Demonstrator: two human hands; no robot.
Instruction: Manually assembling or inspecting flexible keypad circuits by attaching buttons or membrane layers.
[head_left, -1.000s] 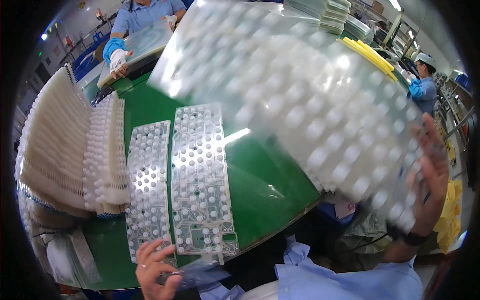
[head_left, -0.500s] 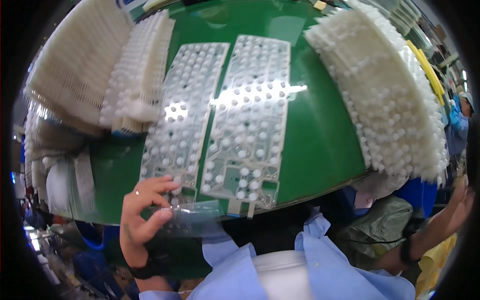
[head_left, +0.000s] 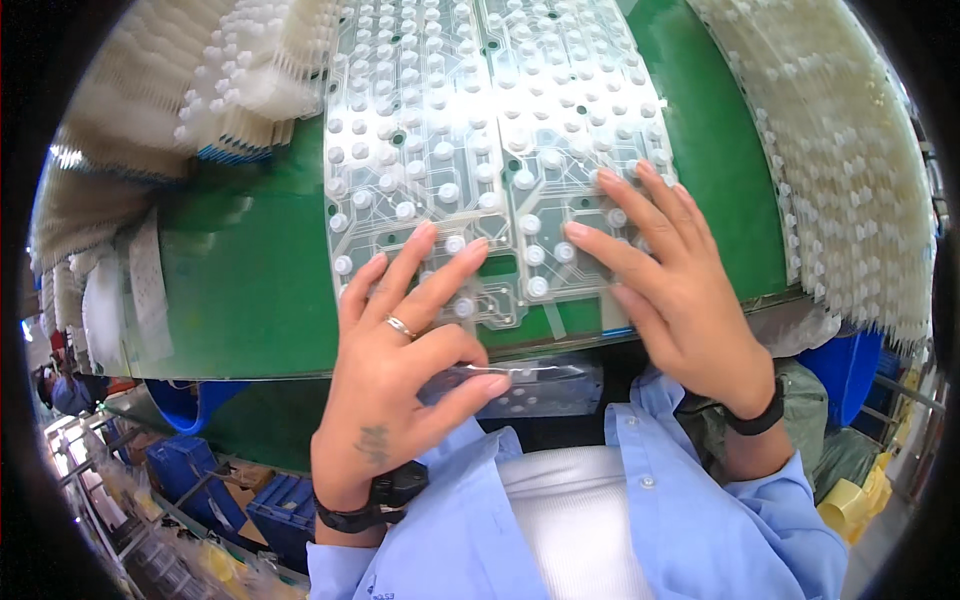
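Two clear keyboard membrane sheets with white rubber domes lie side by side on the green table: a left sheet (head_left: 415,150) and a right sheet (head_left: 545,130). My left hand (head_left: 400,350) rests its outer fingertips on the near end of the left sheet. Its thumb and index finger pinch a clear plastic film strip (head_left: 550,388), which hangs past the table edge. My right hand (head_left: 675,275) lies with fingers spread over the near end of the right sheet, holding nothing. Glare hides some of the domes.
Stacks of domed sheets stand at the left (head_left: 240,80) and right (head_left: 830,150) of the green table (head_left: 240,270). Below the table edge are a blue bin (head_left: 845,370) on the right and blue crates (head_left: 285,510) on the left.
My right hand has come in from the far right onto the right sheet. My left hand, still pinching the film strip, now touches the left sheet. The view has shifted nearer the sheets.
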